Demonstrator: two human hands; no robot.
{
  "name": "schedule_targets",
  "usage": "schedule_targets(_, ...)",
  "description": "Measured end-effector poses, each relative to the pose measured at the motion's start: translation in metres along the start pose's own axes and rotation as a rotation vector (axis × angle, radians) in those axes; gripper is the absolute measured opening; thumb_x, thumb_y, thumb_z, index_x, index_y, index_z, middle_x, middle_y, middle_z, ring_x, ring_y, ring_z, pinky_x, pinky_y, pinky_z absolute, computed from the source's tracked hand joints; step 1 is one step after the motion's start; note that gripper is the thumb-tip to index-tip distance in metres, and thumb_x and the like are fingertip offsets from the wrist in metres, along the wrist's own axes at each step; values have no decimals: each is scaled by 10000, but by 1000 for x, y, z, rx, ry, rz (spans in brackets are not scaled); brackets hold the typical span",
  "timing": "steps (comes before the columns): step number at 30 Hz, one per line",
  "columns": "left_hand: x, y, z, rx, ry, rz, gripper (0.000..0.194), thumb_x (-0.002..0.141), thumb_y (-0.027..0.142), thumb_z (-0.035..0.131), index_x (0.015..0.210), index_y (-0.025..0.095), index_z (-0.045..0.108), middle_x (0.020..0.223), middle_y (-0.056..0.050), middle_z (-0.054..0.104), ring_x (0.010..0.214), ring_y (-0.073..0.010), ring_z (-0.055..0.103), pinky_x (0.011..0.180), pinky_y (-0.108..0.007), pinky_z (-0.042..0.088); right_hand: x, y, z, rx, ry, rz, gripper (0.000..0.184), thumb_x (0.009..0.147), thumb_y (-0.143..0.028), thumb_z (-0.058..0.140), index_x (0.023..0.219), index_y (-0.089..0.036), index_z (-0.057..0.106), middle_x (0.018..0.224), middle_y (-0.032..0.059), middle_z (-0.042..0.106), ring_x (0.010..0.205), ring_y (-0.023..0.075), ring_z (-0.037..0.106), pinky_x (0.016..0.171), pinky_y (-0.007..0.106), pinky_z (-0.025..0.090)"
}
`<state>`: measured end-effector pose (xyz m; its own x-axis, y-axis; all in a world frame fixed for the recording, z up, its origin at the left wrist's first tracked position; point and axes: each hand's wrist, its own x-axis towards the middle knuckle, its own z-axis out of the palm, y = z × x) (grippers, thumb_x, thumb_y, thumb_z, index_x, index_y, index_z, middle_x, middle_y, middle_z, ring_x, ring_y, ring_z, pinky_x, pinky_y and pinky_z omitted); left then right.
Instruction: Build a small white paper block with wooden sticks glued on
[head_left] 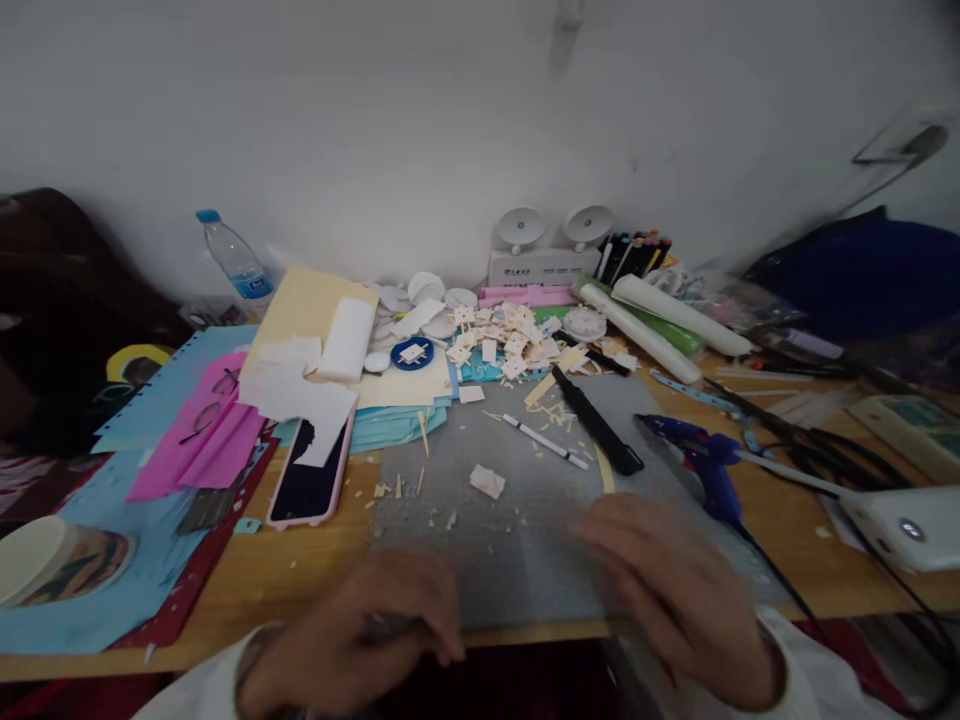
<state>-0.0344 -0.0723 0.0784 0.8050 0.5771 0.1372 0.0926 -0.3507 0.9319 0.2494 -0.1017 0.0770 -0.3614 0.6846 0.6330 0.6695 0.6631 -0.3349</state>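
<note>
My left hand (375, 625) rests at the near edge of the grey cutting mat (517, 540), fingers curled down; it is blurred and nothing shows in it. My right hand (667, 590) lies on the mat's near right part, smeared by motion, fingers pointing left. A small folded white paper piece (487, 481) sits on the mat ahead of both hands. Farther back on the mat lie a thin white pen (546, 442) and a black utility knife (598, 421). A blue glue gun (701, 462) lies just right of the mat, near my right hand.
A pink-cased phone (311, 475) lies left of the mat beside pink and blue paper sheets (202, 430). A heap of small cut paper pieces (510, 340), white rolls (660, 320), markers (634, 255) and a water bottle (238, 262) stand along the wall. Cables (810, 455) cross the right side.
</note>
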Motion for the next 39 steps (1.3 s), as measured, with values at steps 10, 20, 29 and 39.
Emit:
schedule_targets(10,-89,-11,-35,229,840,-420,181,859,395,516,858,429,693,1002,119,692,1067,-333,550,926,-511,439,-17,105,31,-502,-248,367,233,900,-169,475,1099,-111,584,1071,167,595,986,271,593,859,422,500)
schedule_targets(20,-63,-20,-35,359,698,-398,153,857,287,576,857,245,724,991,-27,713,987,-215,644,850,-252,526,-34,108,24,-586,-148,432,338,875,-59,410,1171,-119,562,1044,143,615,956,255,599,863,389,504)
schedule_targets(29,-25,-14,-36,381,599,-229,177,843,250,572,811,261,746,864,-31,732,825,-193,698,718,-226,561,-105,66,15,-600,31,476,334,897,-95,394,1167,-125,587,1129,167,605,1009,282,587,860,439,512)
schedule_targets(39,6,-22,9,230,298,-107,269,884,73,462,963,230,667,913,-33,679,861,-146,650,743,-228,519,-71,60,41,-288,54,616,316,935,-155,377,1205,-167,541,1133,126,591,1054,235,569,915,410,481)
